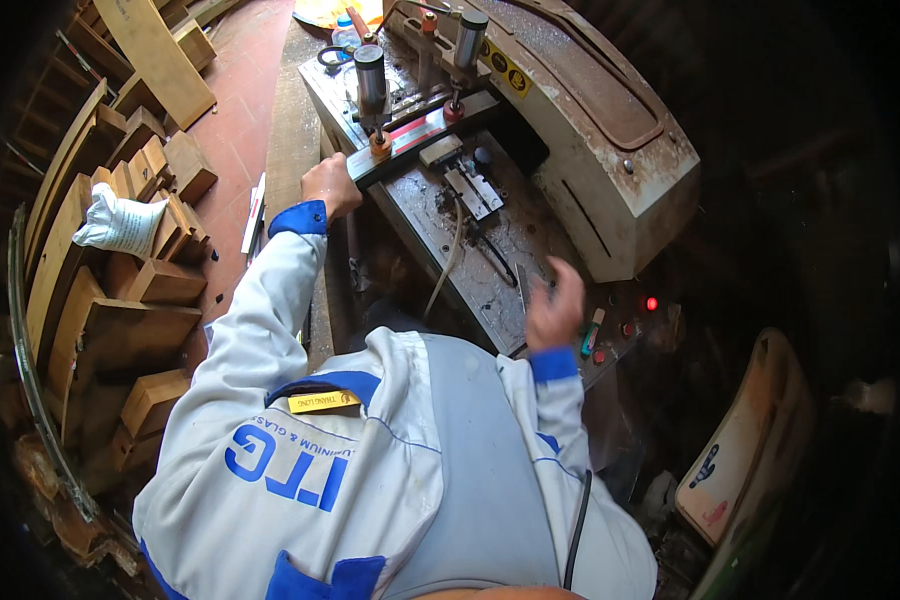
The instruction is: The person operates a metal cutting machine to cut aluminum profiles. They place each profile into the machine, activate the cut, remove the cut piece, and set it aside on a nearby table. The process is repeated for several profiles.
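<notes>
A long metal profile point(410, 140) with a red stripe lies across the machine table point(490, 300), pressed down by two upright clamp cylinders point(370, 82). My left hand point(332, 187) is closed around the near left end of this profile. Over the front right edge of the table, my right hand point(555, 305) hangs with its fingers apart and loosely bent, slightly blurred, and I see nothing in it. Just right of it sits a control panel with a lit red button point(652, 303) and a green-and-white object point(592, 332). A small metal block point(473, 192) is fixed beside the profile.
The machine's big worn housing point(610, 150) rises at the right. Many wooden blocks point(170, 282) are stacked on the left, with a white sack point(120, 220) on them. A wooden beam point(292, 150) runs beside the table. A pale curved panel point(740, 435) stands at lower right.
</notes>
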{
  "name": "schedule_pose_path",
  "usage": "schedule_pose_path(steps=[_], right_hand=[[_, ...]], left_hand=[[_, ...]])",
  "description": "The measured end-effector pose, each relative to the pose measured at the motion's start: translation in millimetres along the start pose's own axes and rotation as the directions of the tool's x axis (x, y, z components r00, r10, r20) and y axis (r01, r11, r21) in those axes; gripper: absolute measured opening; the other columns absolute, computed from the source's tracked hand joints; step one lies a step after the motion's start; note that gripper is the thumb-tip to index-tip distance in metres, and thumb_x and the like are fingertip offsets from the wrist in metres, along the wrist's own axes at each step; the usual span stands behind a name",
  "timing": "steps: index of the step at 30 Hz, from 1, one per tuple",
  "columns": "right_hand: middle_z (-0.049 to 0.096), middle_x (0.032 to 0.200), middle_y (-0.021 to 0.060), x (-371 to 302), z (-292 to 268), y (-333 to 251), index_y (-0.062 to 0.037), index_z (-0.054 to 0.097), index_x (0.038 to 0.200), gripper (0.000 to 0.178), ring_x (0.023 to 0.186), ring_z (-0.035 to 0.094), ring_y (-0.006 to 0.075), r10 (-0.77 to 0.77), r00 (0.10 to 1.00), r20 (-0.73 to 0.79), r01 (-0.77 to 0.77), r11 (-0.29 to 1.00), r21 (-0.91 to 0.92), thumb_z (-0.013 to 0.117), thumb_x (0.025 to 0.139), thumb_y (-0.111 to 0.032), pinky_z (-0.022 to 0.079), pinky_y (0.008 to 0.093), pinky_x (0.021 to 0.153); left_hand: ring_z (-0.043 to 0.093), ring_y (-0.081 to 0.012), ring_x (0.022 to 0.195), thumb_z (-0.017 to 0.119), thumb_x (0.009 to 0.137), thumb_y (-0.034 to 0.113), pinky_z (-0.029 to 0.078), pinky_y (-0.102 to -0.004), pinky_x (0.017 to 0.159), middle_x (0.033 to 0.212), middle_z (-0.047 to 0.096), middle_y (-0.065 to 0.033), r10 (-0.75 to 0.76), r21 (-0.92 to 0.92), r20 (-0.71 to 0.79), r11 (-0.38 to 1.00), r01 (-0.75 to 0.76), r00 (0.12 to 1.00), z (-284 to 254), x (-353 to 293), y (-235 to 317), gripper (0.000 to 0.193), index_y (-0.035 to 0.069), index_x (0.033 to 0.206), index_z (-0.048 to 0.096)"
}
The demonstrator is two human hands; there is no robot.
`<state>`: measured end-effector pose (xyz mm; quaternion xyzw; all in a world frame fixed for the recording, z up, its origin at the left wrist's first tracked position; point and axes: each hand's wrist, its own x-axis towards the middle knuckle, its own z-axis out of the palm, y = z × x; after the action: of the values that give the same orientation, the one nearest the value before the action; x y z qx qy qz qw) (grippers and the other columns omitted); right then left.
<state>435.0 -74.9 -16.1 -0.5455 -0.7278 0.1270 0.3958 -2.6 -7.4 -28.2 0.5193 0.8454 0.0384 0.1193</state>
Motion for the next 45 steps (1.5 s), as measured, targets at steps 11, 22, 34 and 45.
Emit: schedule_pose_path(steps=[11, 22, 34, 45], right_hand=[[0.079, 0.119, 0.0183, 210.9, 175.4, 0.4, -0.0077, 0.070, 0.127, 0.057, 0.108, 0.079, 0.0413, -0.017, 0.830, 0.557, 0.350, 0.793, -0.498, 0.069, 0.105, -0.061, 0.065, 0.0531, 0.092], [0.085, 0.105, 0.0204, 234.2, 182.2, -5.4, -0.0094, 0.089, 0.105, 0.058, 0.102, 0.083, 0.0400, 0.042, 0.746, 0.665, 0.417, 0.749, -0.515, 0.057, 0.108, -0.057, 0.066, 0.0505, 0.091], [0.085, 0.117, 0.0183, 220.2, 203.8, -27.6, -0.0111, 0.088, 0.115, 0.051, 0.110, 0.083, 0.0377, 0.344, 0.849, 0.401, 0.051, 0.702, -0.711, 0.060, 0.105, -0.053, 0.067, 0.0520, 0.093], [0.083, 0.102, 0.0224, 249.0, 166.6, 6.3, -0.0077, 0.080, 0.102, 0.058, 0.099, 0.081, 0.0429, -0.102, 0.659, 0.745, 0.601, 0.667, -0.440, 0.069, 0.103, -0.065, 0.065, 0.0550, 0.088]], left_hand=[[0.079, -0.0433, 0.115, 0.081, 0.081, 0.016, 0.063, -0.0509, 0.101, 0.119, 0.081, -0.0249, 0.014, -0.056, -0.031, 0.998, -0.016, 0.999, 3.6, 7.6, -3.1, 0.042, 0.002, 0.119, 0.073], [0.079, -0.0455, 0.110, 0.080, 0.081, 0.014, 0.063, -0.0541, 0.097, 0.116, 0.080, -0.0255, 0.033, -0.054, -0.086, 0.998, -0.038, 0.996, 15.3, 10.0, -6.0, 0.038, 0.001, 0.116, 0.072], [0.079, -0.0432, 0.114, 0.078, 0.084, 0.017, 0.064, -0.0516, 0.099, 0.119, 0.081, -0.0240, 0.033, -0.044, -0.075, 0.998, -0.037, 0.997, 12.8, 7.8, -4.9, 0.039, 0.001, 0.119, 0.074], [0.081, -0.0389, 0.115, 0.081, 0.086, 0.019, 0.065, -0.0499, 0.097, 0.122, 0.081, -0.0212, 0.018, -0.050, -0.035, 0.999, -0.020, 0.999, 3.2, 11.9, -1.8, 0.041, 0.003, 0.123, 0.074]])
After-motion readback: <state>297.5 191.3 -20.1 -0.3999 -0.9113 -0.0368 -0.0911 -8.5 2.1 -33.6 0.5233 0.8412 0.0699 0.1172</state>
